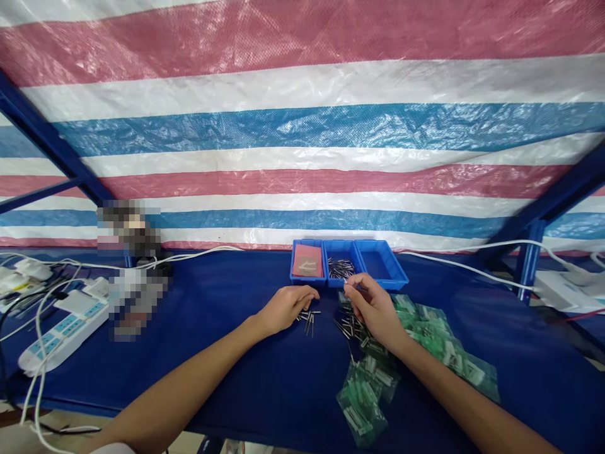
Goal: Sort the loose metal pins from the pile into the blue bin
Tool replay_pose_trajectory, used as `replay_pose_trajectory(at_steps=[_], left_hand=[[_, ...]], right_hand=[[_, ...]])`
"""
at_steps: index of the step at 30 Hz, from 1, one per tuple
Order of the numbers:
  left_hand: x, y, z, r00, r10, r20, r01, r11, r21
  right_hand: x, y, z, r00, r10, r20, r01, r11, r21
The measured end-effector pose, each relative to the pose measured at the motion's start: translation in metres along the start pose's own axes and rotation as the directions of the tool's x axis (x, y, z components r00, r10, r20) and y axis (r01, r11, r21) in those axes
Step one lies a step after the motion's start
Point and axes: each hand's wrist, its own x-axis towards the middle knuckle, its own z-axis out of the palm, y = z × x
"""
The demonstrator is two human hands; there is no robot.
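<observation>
My left hand [286, 309] rests on the blue table with its fingers curled together; whatever they may hold is hidden. Beside its fingertips lie several thin metal pins [309, 321]. My right hand [378, 312] is in a pinch just in front of the middle blue bin, and anything between thumb and finger is too small to make out. That blue bin [339, 246] contains many dark metal pins [341, 268]. Under and left of my right hand is a loose pile of dark pins [348, 325]. Clear bags with green contents [362, 397] lie below that hand.
More green-filled bags [437, 337] spread out right of my right forearm. The left bin holds a pink piece [302, 257]; another blue bin [382, 263] adjoins at right. A power strip [66, 331] with cables lies at left. Striped sheeting [302, 132] hangs behind the table.
</observation>
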Motion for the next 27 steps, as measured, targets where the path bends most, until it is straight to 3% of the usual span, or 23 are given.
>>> replay_pose_trajectory(at_steps=[27], left_hand=[[0.0005,-0.0027,0.001,1.0,0.015,0.013,-0.015,1.0,0.027]], right_hand=[[-0.0002,0.0012,-0.0008,1.0,-0.009,0.013,0.009,1.0,0.017]])
